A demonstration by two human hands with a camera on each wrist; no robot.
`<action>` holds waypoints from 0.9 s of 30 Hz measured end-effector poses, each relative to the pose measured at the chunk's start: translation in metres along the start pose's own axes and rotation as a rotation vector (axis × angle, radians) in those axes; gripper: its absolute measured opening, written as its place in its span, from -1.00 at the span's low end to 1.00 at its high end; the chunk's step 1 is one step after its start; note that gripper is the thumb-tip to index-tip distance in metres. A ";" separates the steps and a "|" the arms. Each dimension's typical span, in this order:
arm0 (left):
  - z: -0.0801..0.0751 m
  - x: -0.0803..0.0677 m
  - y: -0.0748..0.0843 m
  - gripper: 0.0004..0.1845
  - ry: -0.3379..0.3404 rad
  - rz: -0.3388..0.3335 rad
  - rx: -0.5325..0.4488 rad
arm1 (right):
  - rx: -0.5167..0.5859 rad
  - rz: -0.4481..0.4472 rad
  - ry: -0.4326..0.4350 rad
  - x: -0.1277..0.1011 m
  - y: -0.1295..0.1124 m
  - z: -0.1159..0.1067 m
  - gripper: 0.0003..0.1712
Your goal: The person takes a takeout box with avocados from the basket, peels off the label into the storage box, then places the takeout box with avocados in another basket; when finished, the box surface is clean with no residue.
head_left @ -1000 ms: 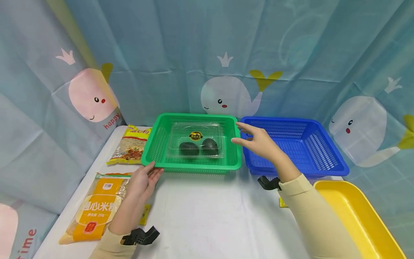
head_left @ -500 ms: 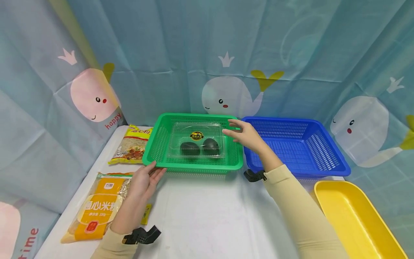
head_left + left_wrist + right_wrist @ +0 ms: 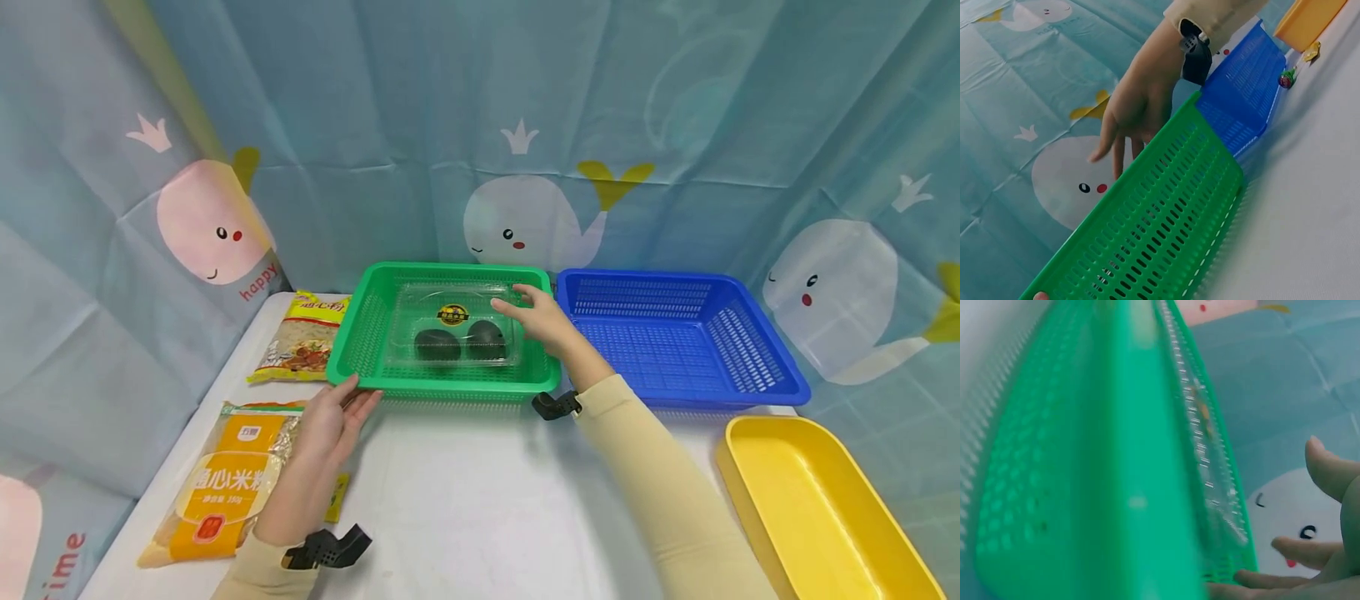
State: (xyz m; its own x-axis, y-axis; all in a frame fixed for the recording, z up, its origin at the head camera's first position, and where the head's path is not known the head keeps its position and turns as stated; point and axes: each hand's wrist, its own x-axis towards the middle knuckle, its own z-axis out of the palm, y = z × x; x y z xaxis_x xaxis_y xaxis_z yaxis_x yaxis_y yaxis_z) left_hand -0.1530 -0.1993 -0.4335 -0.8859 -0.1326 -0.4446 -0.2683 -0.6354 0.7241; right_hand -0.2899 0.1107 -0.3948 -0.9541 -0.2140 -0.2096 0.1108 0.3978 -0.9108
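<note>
On the white table (image 3: pixel 480 500), near the middle of the frame, sits a green plastic basket with holes in its sides (image 3: pixel 360 333). Inside it lies a clear plastic box (image 3: pixel 427 304) with two dark round eggs and a yellow sticker. The right hand (image 3: pixel 543 321) reaches over the right side of the green basket, fingers loosely spread and open, its fingertips close to the clear box. It holds nothing, and I cannot tell if it touches the box. The left hand (image 3: pixel 330 421) lies flat and open at the lower left corner of the green basket, fingers straight, touching the rim.

Right of the green basket stands a blue plastic basket (image 3: pixel 772 367), and a yellow plastic tray (image 3: pixel 757 467) shows at the lower right of the frame. Two bags of noodles, one yellow (image 3: pixel 303 337) and one orange (image 3: pixel 225 483), lie at the left.

The clear box looks smooth and bendy, so I think it could slip from the fingers or pop open if squeezed too hard. The green basket might also slide if the right hand bumps its wall while the left hand only rests on it.
</note>
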 end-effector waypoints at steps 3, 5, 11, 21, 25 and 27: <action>-0.001 0.000 0.000 -0.40 -0.008 0.001 0.006 | -0.020 0.050 0.018 0.006 0.003 0.009 -0.04; -0.002 0.000 0.000 -0.40 -0.014 0.002 0.009 | -0.024 0.072 0.024 0.009 0.005 0.015 -0.05; -0.002 0.000 0.001 -0.40 -0.023 0.008 0.005 | 0.022 0.113 0.010 0.015 0.010 0.026 -0.04; -0.004 0.003 -0.001 -0.41 -0.018 0.007 -0.007 | 0.023 0.172 0.046 0.013 0.012 0.032 -0.08; -0.005 0.003 -0.001 -0.41 -0.007 0.003 -0.011 | 0.032 0.167 0.054 0.013 0.012 0.033 -0.12; -0.006 0.003 -0.001 -0.41 -0.004 0.002 -0.014 | 0.026 0.163 0.064 0.012 0.012 0.034 -0.13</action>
State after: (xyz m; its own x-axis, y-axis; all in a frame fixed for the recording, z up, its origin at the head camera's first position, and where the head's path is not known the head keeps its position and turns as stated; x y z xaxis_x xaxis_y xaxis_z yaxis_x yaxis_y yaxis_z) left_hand -0.1533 -0.2033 -0.4385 -0.8878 -0.1309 -0.4413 -0.2615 -0.6455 0.7176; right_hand -0.2910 0.0825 -0.4205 -0.9386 -0.0916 -0.3327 0.2714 0.3994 -0.8757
